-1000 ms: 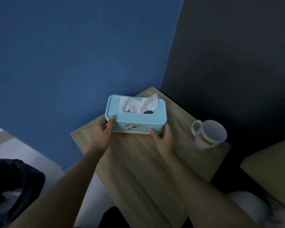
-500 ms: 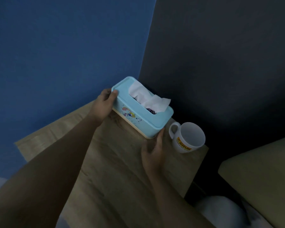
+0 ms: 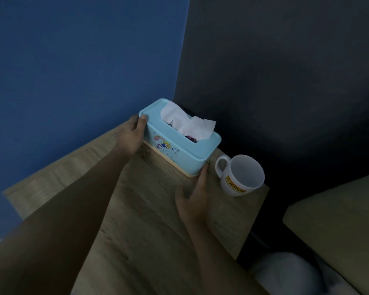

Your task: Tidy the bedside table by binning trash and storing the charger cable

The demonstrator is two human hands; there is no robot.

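Note:
A light blue tissue box [image 3: 180, 145] with white tissue sticking out of its top stands at the back corner of the wooden bedside table [image 3: 149, 220], turned at an angle along the dark wall. My left hand [image 3: 132, 137] grips the box's left end, thumb on the lid edge. My right hand [image 3: 194, 199] touches the box's near right corner with its fingertips, the palm resting low over the tabletop. No charger cable or trash shows in view.
A white mug [image 3: 240, 175] with a yellow label stands just right of the box near the table's right edge. A blue wall [image 3: 73, 60] is at the left, a dark wall [image 3: 285, 71] behind. An olive cushion [image 3: 339, 220] lies at the right.
The box was turned and pushed from the table's middle back into the corner beside the mug. My right hand slipped from gripping its end to touching the near corner.

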